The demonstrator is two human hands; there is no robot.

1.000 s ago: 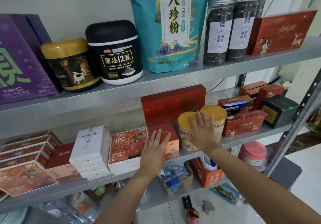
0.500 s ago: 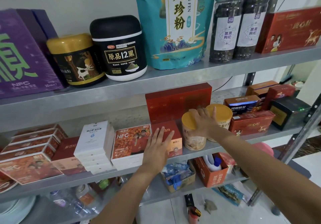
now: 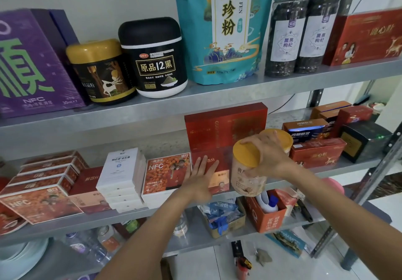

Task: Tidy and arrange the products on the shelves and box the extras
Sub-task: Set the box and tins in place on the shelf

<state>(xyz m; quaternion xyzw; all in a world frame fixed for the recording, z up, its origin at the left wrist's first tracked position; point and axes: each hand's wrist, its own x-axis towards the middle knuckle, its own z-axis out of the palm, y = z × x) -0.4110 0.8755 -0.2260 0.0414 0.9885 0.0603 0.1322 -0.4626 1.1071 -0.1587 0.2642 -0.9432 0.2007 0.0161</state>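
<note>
Left hand (image 3: 199, 179) lay flat, fingers straight, on small red box (image 3: 220, 178) at front of middle shelf (image 3: 65, 228) | right hand (image 3: 267, 155) gripped yellow-lidded jar (image 3: 244, 168), tilted, at shelf's front edge | second jar (image 3: 282, 138) stood just behind | large red box (image 3: 224, 125) stood upright behind | black jar (image 3: 154, 62), teal pouch (image 3: 217, 40) stood on upper shelf.

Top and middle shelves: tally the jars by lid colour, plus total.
Black lid: 1, black-and-white plastic jar
Gold lid: 1, dark deer-print jar
Silver lid: 2, clear jars of dark berries
Orange lid: 2, front clear jar gripped by right hand, back clear jar
Total: 6
</note>
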